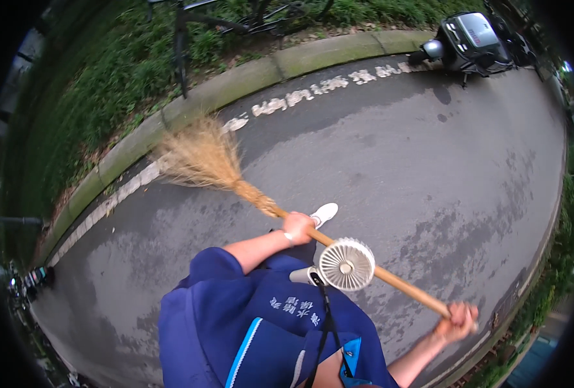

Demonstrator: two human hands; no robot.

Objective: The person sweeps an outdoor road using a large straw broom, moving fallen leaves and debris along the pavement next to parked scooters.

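- Fingers of the left hand [298,227] wrap the broom handle [397,281]; leftward of them, bristles [203,155] might snag on the kerb [248,80].
- Between both hands' fingers, a hanging fan [346,265] could swing and knock the handle.
- Fingers of the right hand [458,322] close around its end; no container shows nearby.

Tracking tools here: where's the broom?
In the head view, the broom slants from near the kerb, upper left, through the left hand to the right hand, lower right.

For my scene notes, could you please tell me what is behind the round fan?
The tan broom handle passes behind the fan; its stretch directly behind is hidden.
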